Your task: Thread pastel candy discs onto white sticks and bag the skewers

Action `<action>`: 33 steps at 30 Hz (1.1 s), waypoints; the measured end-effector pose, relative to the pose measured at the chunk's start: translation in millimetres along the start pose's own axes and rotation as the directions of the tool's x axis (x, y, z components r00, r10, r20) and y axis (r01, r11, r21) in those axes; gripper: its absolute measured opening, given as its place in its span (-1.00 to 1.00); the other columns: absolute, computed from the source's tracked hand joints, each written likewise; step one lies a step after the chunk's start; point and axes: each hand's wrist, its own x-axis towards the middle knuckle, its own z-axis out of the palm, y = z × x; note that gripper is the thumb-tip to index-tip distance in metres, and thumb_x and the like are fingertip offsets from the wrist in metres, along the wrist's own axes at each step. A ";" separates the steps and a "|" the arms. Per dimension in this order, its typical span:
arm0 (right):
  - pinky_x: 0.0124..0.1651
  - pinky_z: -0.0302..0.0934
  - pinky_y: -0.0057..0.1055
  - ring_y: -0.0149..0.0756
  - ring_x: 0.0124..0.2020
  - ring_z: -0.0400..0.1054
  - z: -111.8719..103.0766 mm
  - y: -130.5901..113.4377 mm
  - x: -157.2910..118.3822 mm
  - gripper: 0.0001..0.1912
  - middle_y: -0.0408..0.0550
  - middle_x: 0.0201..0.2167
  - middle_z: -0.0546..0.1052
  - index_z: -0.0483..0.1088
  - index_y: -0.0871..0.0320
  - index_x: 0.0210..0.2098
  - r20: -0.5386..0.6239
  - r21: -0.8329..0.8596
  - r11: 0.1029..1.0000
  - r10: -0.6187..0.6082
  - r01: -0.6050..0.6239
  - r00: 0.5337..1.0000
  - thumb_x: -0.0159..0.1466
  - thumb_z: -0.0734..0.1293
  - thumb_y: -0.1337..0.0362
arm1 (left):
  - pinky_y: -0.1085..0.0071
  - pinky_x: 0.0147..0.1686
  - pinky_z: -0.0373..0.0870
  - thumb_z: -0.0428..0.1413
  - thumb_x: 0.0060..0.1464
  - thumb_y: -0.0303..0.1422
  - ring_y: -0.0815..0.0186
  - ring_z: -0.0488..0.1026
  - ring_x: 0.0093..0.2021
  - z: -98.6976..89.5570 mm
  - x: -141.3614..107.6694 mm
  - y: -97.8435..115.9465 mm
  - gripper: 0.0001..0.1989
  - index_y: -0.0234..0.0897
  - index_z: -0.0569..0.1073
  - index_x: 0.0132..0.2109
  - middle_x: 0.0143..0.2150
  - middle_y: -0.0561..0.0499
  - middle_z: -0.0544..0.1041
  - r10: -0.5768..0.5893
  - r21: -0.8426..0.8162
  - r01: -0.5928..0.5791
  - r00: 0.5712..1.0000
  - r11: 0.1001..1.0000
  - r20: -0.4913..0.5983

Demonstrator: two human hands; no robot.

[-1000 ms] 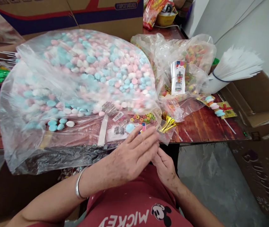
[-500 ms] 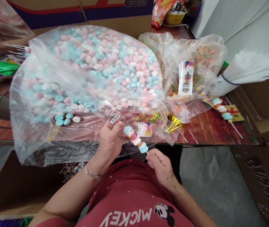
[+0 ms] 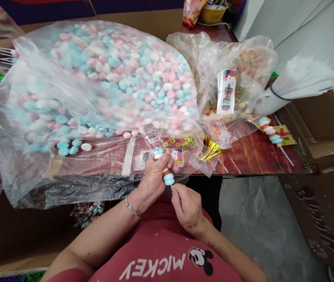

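A marshmallow skewer (image 3: 169,179) with blue, white and orange-brown pieces is held between my two hands in front of the table edge. My left hand (image 3: 157,170) is closed around its middle, hiding part of it. A clear printed wrapper (image 3: 152,134) with a barcode extends from the skewer's upper end. Below the lowest blue marshmallow, my right hand (image 3: 188,205) pinches the thin stick. Ring-shaped candies (image 3: 186,142) and a small printed packet (image 3: 177,156) lie just beyond my left hand.
A large clear bag of marshmallows (image 3: 111,78) covers much of the table (image 3: 252,156). Stacked printed wrappers (image 3: 227,92) lie on a second bag. Another marshmallow skewer (image 3: 269,130), gold ties (image 3: 212,150) and a container of white sticks (image 3: 275,100) are rightward. Another person's arm shows far left.
My left hand has closed around the wrapped skewer, which now points more upright. My right hand still pinches the stick. The camera view has shifted slightly.
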 end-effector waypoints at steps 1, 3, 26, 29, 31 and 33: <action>-0.53 -0.01 -0.48 -0.47 -0.63 0.09 1.9 -1.7 0.3 -0.81 -0.23 -0.65 0.27 0.34 0.14 -0.38 0.053 0.181 0.973 0.138 -0.145 0.989 0.32 0.16 0.29 | 0.54 -0.53 0.30 0.38 -0.15 -0.23 0.47 0.36 -0.60 0.8 -2.3 -3.5 -0.64 -0.32 0.37 -0.44 -0.65 0.20 0.28 0.007 -0.001 -0.007 1.000 1.000 0.004; -0.62 -0.12 -0.52 -0.51 -0.69 -0.06 3.9 -3.1 1.9 -0.79 -0.32 -0.69 0.12 0.29 0.12 -0.40 0.197 0.516 0.745 0.377 -0.423 0.905 0.31 0.15 0.21 | 0.51 -0.47 0.35 0.38 -0.15 -0.21 0.43 0.41 -0.55 0.4 -6.3 -7.6 -0.65 -0.32 0.42 -0.37 -0.62 0.18 0.35 -0.006 -0.006 0.006 1.000 1.000 0.029; -0.49 0.03 -0.48 -0.47 -0.60 0.11 6.9 -0.5 11.5 -0.81 -0.20 -0.63 0.32 0.37 0.14 -0.41 0.012 0.261 0.926 0.279 -0.272 0.960 0.26 0.24 0.20 | 0.56 -0.59 0.25 0.38 -0.18 -0.30 0.50 0.31 -0.62 6.9 -0.8 -5.6 -0.66 -0.30 0.40 -0.34 -0.61 0.19 0.34 0.027 -0.061 -0.026 0.999 0.998 0.017; -0.63 -0.16 -0.52 -0.54 -0.70 -0.08 11.3 -5.4 19.3 -0.77 -0.33 -0.71 0.15 0.31 0.12 -0.44 0.247 0.661 0.537 0.504 -0.525 0.827 0.22 0.29 0.10 | 0.57 -0.61 0.23 0.40 -0.23 -0.28 0.47 0.34 -0.61 4.8 -10.1 -15.2 -0.64 -0.31 0.41 -0.35 -0.60 0.17 0.38 -0.028 -0.043 0.028 1.000 0.999 -0.002; -0.65 -0.24 -0.54 -0.58 -0.73 -0.16 11.2 -7.8 23.3 -0.74 -0.38 -0.75 0.10 0.31 0.14 -0.46 0.363 0.768 0.293 0.534 -0.570 0.764 0.16 0.34 0.07 | 0.55 -0.58 0.28 0.42 -0.27 -0.27 0.43 0.42 -0.57 1.9 -14.4 -16.4 -0.62 -0.32 0.43 -0.37 -0.57 0.12 0.45 -0.059 -0.004 0.059 0.998 0.998 -0.020; -0.65 -0.26 -0.54 -0.60 -0.73 -0.18 8.6 -8.3 24.6 -0.72 -0.39 -0.77 0.09 0.32 0.16 -0.48 0.390 0.791 0.229 0.526 -0.567 0.756 0.12 0.38 0.08 | 0.50 -0.48 0.38 0.43 -0.29 -0.21 0.34 0.51 -0.46 -1.9 -14.0 -10.9 -0.58 -0.33 0.46 -0.33 -0.48 0.04 0.53 -0.062 0.030 0.062 0.998 0.998 -0.015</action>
